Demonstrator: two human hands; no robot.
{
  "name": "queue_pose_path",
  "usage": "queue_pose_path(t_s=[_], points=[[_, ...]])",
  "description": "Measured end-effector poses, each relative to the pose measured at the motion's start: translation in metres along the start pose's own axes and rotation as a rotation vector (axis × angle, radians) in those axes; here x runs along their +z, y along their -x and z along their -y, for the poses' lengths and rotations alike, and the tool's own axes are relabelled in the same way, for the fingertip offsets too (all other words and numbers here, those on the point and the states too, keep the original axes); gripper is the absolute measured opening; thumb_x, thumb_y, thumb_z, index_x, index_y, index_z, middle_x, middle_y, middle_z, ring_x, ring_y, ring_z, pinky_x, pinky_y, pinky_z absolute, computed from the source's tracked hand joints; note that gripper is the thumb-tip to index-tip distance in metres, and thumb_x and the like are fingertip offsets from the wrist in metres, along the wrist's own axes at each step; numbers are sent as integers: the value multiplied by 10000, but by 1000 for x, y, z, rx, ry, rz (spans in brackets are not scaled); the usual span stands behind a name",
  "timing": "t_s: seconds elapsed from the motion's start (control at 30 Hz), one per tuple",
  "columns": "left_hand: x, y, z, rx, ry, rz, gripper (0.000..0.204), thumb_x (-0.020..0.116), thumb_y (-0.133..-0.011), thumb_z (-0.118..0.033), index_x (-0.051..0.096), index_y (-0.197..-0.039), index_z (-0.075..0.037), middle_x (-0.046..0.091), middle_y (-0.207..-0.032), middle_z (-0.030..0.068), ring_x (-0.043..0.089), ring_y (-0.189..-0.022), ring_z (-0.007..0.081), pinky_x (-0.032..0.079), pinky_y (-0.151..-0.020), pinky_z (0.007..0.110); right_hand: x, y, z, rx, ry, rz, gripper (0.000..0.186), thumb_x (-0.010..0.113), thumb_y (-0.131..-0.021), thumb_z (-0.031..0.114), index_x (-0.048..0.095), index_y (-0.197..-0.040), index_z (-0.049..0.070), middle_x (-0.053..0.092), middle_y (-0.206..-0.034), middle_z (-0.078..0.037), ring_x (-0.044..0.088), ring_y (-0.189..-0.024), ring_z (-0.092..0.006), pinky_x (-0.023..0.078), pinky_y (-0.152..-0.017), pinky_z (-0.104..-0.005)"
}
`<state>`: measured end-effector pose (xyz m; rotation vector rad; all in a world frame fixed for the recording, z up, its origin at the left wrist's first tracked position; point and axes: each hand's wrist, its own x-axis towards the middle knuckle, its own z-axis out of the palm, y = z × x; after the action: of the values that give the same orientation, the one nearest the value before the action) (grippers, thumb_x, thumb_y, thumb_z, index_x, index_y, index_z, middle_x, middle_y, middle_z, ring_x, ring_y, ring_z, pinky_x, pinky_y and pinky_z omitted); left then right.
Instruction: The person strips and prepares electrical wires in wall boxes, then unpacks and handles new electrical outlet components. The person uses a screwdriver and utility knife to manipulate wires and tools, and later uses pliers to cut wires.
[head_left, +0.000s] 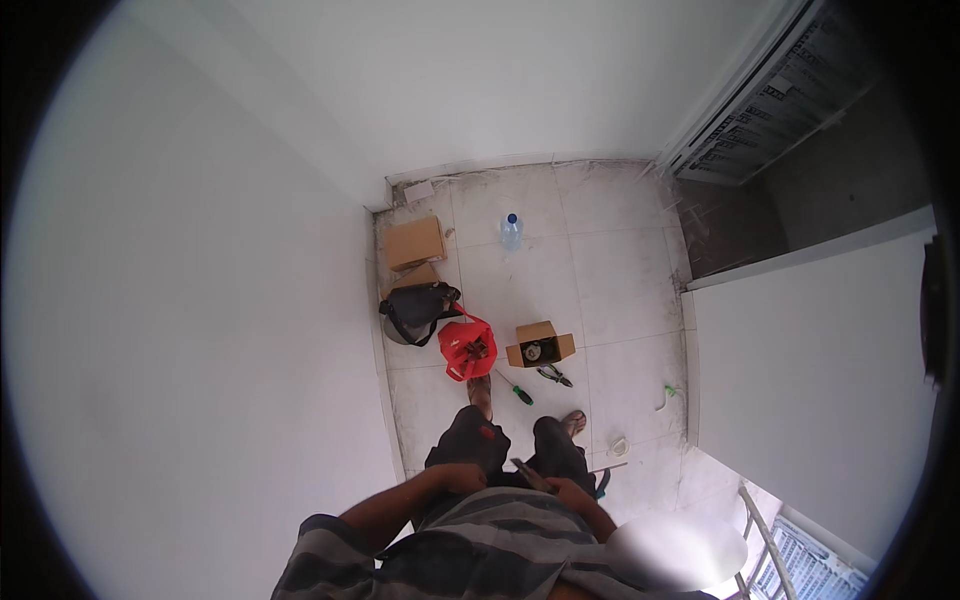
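Striped shirt (490,535): grey and dark bands, closest to the camera, across the bottom middle.
Pale shape (680,550): lower right, too blurred to name.
Left hand (465,478): at the waist, against dark shorts (468,440); its fingers are hidden, so I cannot tell whether it holds anything.
Right hand (562,488): also at the waist, closed on 1 end of a flat object.
Flat object (528,470): narrow and greyish, in front of the body between the 2 hands, slanting up and left from the right one; too small to identify.
Red bag (450,345): on the tiled floor (625,260) ahead of the left foot (481,396), mouth open, contents dark.
Black bag (420,303): just left of the red one, strap trailing.
Cardboard box (413,243): beyond the black bag, near the left wall.
Open carton (540,330): right of the red bag, flaps spread, 1 round item (533,351) inside.
Tools: 1 green-and-black screwdriver (523,396) near the red bag; 1 pair of pliers (558,377) just below the carton.
Bottle (512,235): clear, blue-capped, farther out, well apart from both bags.
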<state>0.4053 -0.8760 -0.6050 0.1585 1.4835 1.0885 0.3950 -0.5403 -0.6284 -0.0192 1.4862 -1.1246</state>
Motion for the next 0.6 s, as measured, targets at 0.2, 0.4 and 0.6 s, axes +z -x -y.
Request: queue_pose_path(t_s=[0.2,0.4,0.6], points=[[-9,-26,42,-126,66,198,358,657,-868,-299,729,-1042,6,748,-938,165,705,-871,277,548,-800,421,8,-41,-31,61,250,39,414,802,-834,360,700,-1066,32,718,-909,-84,650,-859,-158,513,-807,-345],[-123,-72,116,-181,273,-872,257,659,-880,-271,712,-960,-32,728,-873,173,727,-840,317,562,-795,425,-74,-158,-49,399,132,-108,426,615,-970,483,658,-996,60,614,-616,-61,575,-464,-176,429,-405,-326],[-229,-129,276,-314,-6,-1310,214,703,-841,-233,729,-928,-40,741,-908,176,727,-882,340,570,-810,434,-224,-300,-135,17,30,-720,328,642,-995,353,654,-907,37,615,-647,-41,573,-568,-118,448,-527,-297]])
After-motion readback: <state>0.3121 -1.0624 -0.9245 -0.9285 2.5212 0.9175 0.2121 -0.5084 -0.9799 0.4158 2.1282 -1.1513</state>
